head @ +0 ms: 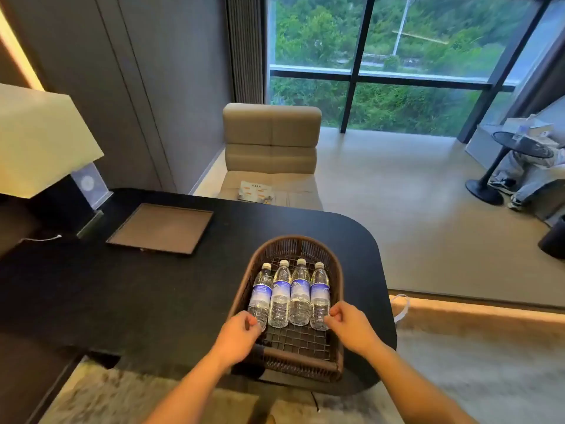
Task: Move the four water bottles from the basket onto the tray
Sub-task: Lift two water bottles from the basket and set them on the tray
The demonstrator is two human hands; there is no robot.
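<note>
Beige armchair (271, 154) before tall window (379, 56)

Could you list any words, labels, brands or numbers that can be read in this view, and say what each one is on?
No text here can be read.
Blue labels on the four water bottles in the basket: print too small and blurred.
Leaflet on the chair: dark heading and orange marks, unreadable.
Acrylic sign stand beside the lamp: a pale round emblem, no legible words.
</note>
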